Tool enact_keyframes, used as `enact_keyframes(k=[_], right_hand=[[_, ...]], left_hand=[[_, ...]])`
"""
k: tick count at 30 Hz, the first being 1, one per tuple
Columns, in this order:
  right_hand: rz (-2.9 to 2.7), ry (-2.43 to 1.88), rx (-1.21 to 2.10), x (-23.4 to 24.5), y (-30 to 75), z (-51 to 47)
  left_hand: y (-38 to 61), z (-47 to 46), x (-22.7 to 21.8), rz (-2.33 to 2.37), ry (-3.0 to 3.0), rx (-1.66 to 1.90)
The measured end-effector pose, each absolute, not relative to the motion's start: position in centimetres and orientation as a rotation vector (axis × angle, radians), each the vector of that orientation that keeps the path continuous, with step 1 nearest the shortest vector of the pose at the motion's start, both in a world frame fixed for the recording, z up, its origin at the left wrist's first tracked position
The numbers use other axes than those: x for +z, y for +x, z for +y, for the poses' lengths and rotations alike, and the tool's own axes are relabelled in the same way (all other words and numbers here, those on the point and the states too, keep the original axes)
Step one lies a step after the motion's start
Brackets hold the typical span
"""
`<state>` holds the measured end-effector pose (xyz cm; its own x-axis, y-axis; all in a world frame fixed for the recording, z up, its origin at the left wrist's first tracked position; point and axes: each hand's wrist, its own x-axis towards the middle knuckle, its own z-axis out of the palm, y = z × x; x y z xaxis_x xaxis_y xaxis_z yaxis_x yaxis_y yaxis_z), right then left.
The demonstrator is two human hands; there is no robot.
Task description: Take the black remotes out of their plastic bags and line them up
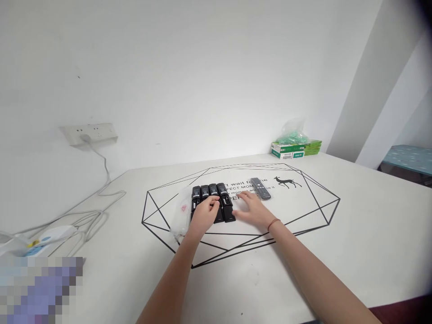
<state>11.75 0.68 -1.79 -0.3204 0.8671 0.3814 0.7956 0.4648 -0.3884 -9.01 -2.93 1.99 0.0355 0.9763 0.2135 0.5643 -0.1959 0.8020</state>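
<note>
Several black remote controls (222, 189) lie face down side by side on the white table, their battery compartments uncovered. My left hand (205, 212) is over the middle of the row and hides part of it. Its thumb and fingers are pinched together; whatever they hold is too small or hidden to make out. Just right of the row, my right hand (252, 210) has its fingers apart and nothing in them. Its thumb is close to the rightmost remote. Beyond it lies another remote control (260, 188), buttons up, in what looks like a clear sleeve.
A clear plastic bag (180, 213) lies left of the row. Green and white boxes (286, 150) stand at the back right, topped by a plastic bag (293, 132). Cables run from a wall socket (91, 134) to a power strip (50, 240) at the left.
</note>
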Motion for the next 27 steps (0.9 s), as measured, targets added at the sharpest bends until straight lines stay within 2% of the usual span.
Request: enact_keyframes(k=[7,20,27], right_hand=[[-2.379,-1.360,0.230,-1.7,9.0,0.0],[-2.360,-1.193,0.618,1.3,11.8,-1.6],[-2.191,-1.284,0.312,-0.3,10.1,-1.0]], left_hand=[[-8.9,-2.7,1.4,1.625,2.008,0.973],[-8.7,-2.7,0.8,1.666,2.076,0.824],[-8.2,-2.1,-0.4,1.773,2.318,0.714]])
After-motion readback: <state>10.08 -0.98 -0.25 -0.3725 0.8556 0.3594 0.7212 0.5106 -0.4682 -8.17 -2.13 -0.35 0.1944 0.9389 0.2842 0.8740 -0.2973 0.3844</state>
